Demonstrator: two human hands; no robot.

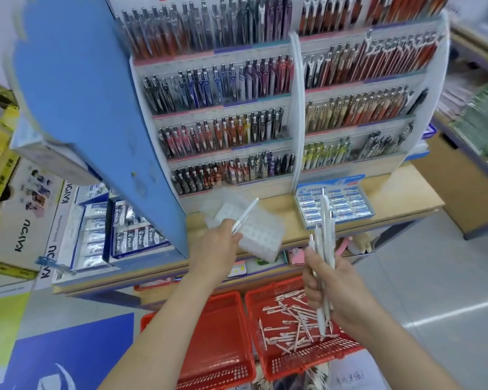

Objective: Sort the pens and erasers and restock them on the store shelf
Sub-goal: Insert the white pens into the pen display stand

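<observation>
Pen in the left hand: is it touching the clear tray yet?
Cannot tell. The head view shows the pen, pinched in the left hand, crossing in front of the tray, but it shows no plain contact or gap at the tip.

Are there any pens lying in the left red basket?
No, the left red basket shows only its bare mesh floor; the loose pens lie in the right red basket.

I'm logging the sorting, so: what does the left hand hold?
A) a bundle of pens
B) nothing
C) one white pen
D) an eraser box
C: the left hand pinches one white pen, while the right hand grips the bundle of white pens.
</observation>
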